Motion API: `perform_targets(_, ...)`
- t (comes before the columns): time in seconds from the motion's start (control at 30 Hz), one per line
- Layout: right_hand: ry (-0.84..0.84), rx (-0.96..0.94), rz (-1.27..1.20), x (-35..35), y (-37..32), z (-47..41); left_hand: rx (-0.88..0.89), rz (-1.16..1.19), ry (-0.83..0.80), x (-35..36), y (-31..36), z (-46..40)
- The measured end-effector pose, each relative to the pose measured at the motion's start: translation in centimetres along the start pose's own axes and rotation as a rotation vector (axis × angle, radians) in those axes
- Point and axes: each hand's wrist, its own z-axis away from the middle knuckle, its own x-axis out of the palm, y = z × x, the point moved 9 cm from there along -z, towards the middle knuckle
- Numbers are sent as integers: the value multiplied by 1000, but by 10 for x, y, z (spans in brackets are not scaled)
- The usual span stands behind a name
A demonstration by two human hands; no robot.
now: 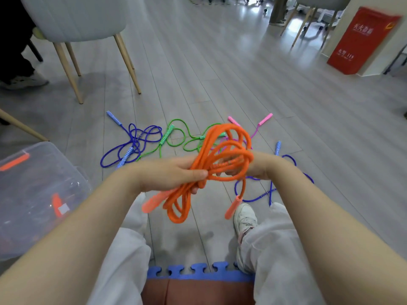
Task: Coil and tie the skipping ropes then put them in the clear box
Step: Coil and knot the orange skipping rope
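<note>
We gripped the coiled orange skipping rope [211,159] with our left hand [174,175], fingers clamped; our right hand's [257,165] fingers curled through its loops.

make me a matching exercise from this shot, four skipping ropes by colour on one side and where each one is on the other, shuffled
Column one:
1. orange rope
2. green rope
3. pink rope
4. blue rope with both handles showing

Column two:
A. on the floor, farthest left of the ropes, nearest the clear box
B. held in loops by the left hand and right hand
C. on the floor, partly hidden behind the held loops, handles pointing away
D. on the floor, between the left blue one and the held loops

Pairs: 1-B, 2-D, 3-C, 4-A
</note>
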Motion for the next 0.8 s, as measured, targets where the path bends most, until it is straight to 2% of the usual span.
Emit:
perform_targets(0.07,51,-43,-33,-9,-4,1,15,-429,-59,16,-10,-7)
perform_targets(0.13,60,-51,-57,-11,-12,3,107,-698,-4,18,-11,-15)
perform_targets(0.2,134,-50,-75,-22,-16,2,168,-852,136,7,-8,-20)
perform_targets(0.27,204,-83,-167,-36,-20,3,159,-968,346,-13,2,-18)
perform_targets(0.33,282,-81,-266,-49,-20,5,182,-1046,506,-25,14,-14)
perform_targets(0.4,326,-70,-278,-56,-20,8,156,-1099,565,-29,17,-14)
perform_targets(0.57,265,66,-279,-48,-13,5,91,-1273,431,-12,5,-26)
perform_targets(0.63,292,94,-182,-50,-13,8,108,-1380,399,0,6,-31)
perform_targets(0.7,399,36,-6,-59,-22,13,112,-1436,420,8,9,-34)
perform_targets(0.8,582,-107,200,-63,-45,22,54,-1350,542,-3,9,-37)
